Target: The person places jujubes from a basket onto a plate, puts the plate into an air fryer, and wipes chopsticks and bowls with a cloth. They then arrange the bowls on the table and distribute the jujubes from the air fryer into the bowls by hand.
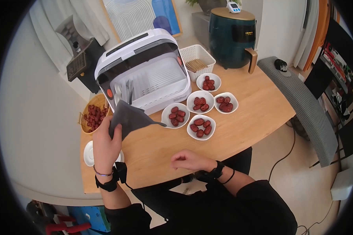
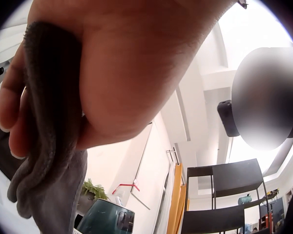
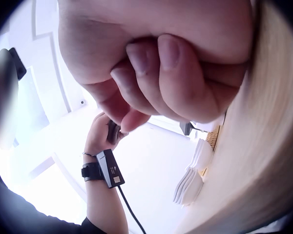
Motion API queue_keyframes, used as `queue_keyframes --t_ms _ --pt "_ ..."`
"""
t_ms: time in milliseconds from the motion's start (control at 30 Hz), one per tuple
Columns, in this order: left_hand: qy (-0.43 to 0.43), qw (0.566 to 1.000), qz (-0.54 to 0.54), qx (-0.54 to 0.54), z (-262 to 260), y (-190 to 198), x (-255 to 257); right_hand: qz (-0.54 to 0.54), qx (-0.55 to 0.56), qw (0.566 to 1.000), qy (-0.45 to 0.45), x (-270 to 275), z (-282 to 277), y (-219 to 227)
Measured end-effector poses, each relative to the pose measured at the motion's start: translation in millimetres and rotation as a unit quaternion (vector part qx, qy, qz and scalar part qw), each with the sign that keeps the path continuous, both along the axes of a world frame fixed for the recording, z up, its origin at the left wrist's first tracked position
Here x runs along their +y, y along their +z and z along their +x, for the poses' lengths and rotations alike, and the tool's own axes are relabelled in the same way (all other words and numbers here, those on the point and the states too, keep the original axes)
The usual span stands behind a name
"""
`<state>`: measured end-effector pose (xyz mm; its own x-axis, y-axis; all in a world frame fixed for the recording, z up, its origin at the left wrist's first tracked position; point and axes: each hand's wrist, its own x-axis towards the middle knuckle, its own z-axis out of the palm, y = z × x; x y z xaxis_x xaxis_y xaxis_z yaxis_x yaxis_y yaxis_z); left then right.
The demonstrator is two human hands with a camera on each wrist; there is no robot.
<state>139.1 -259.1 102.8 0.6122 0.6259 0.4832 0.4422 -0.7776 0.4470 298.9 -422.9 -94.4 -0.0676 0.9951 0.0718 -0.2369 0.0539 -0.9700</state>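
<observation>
My left hand (image 1: 107, 141) grips a dark grey cloth (image 1: 131, 116), whose loose end spreads right in front of the white dish cabinet (image 1: 172, 86). In the left wrist view the folded cloth (image 2: 53, 122) is bunched between fingers and palm. My right hand (image 1: 190, 159) is low by the table's near edge, its fingers loosely curled and holding nothing; the right wrist view shows its fingertips (image 3: 170, 51) bent back toward the palm. Past the right hand stand several white bowls of red dates, the nearest bowl (image 1: 201, 138) among them. The cabinet's front shows a white rack and some cutlery (image 1: 129, 92).
A wicker basket (image 1: 83, 126) of dates stands at the left, with white dishes (image 1: 89, 153) stacked in front of it, partly behind my left wrist. At the back are a white perforated basket (image 1: 200, 53) and a green air fryer (image 1: 229, 39) with a timer (image 1: 233, 7) on top.
</observation>
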Motion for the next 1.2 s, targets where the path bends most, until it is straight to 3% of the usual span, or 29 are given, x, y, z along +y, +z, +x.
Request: queue_keyframes --t_ms 33,100,133,167,200,233,300,333,400,433,533,600,633,667,767,800,833,900,933,1000,1067,1100,1200 --pt "-0.009 0.999 -0.039 0.018 -4.4 3.1 -5.8 0.0 -0.002 1.0 -0.001 -4.7 0.7 5.8" --pt "-0.036 0.997 -0.036 0.062 -12.5 7.5 -17.7 0.004 -0.064 0.985 -0.159 -21.3 -2.6 31.5" --pt "-0.063 0.992 -0.034 0.107 -16.0 7.6 -24.1 0.003 -0.065 0.985 -0.159 -23.8 -4.2 48.6" --pt "-0.087 0.988 -0.029 0.123 -18.2 5.8 -30.7 0.107 -0.159 0.939 -0.285 -23.8 -3.1 70.8" --pt "-0.111 0.986 0.001 0.125 -18.4 3.7 -38.4 0.207 -0.247 0.858 -0.4 -24.5 -2.9 86.0" --pt "-0.139 0.981 -0.012 0.138 -19.3 3.1 -46.8 0.205 -0.249 0.858 -0.401 -26.7 -4.2 94.0" --pt "-0.228 0.966 -0.026 0.118 -14.2 2.0 -59.8 0.167 -0.211 0.911 -0.312 -28.8 -5.5 103.3" --pt "-0.229 0.966 -0.027 0.115 -12.2 0.0 -63.8 0.166 -0.213 0.911 -0.312 -29.6 -3.3 99.5" --pt "-0.307 0.941 -0.096 0.106 -11.3 -3.7 -69.0 0.083 -0.21 0.961 -0.16 -36.1 6.0 87.9" --pt "-0.315 0.941 -0.088 0.09 -9.7 -10.5 -67.5 0.043 -0.125 0.984 -0.121 -43.3 8.8 86.0" --pt "-0.301 0.935 -0.178 0.061 3.8 -26.8 -68.4 0.033 -0.154 0.971 -0.18 -62.7 21.7 75.1" --pt "-0.308 0.926 -0.211 0.054 19.1 -40.6 -64.6 -0.162 -0.141 0.966 -0.146 -81.6 38.3 108.8" --pt "-0.316 0.916 -0.241 0.05 28.0 -47.3 -61.1 -0.184 -0.195 0.95 -0.164 -90.4 51.9 108.7" --pt "-0.316 0.916 -0.243 0.047 37.1 -52.9 -56.3 -0.093 -0.27 0.932 -0.223 -97.7 69.9 87.0" --pt "-0.279 0.933 -0.206 0.094 66.3 -72.7 -33.2 -0.13 -0.18 0.917 -0.331 -126.1 96.4 120.9" --pt "-0.278 0.946 -0.137 0.091 76.9 -83.9 -23.0 -0.095 -0.166 0.914 -0.358 -136.0 104.5 129.5" --pt "-0.276 0.955 -0.068 0.088 85.5 -92.2 -14.7 -0.052 -0.172 0.896 -0.405 -144.2 109.8 139.3" --pt "-0.263 0.96 -0.044 0.081 100.2 -101.9 -5.7 0.052 -0.115 0.866 -0.485 -165.9 125.1 149.4" --pt "-0.25 0.965 -0.02 0.077 106.9 -105.2 -3.2 0.11 -0.101 0.823 -0.549 -173.1 126.9 157.1" --pt "-0.251 0.964 -0.02 0.089 119.1 -107.2 0.6 0.254 -0.105 0.828 -0.49 -172.7 126.5 184.9" --pt "-0.25 0.963 -0.019 0.104 127.5 -114.9 0.7 0.369 0.002 0.833 -0.412 -158.5 125.1 202.1" --pt "-0.236 0.966 -0.001 0.107 132.4 -122.1 0.0 0.403 -0.038 0.852 -0.331 -154.1 134.5 209.6" --pt "-0.218 0.969 0.022 0.112 148.2 -132.5 -3.5 0.389 -0.032 0.874 -0.289 -126.7 143.5 203.7"
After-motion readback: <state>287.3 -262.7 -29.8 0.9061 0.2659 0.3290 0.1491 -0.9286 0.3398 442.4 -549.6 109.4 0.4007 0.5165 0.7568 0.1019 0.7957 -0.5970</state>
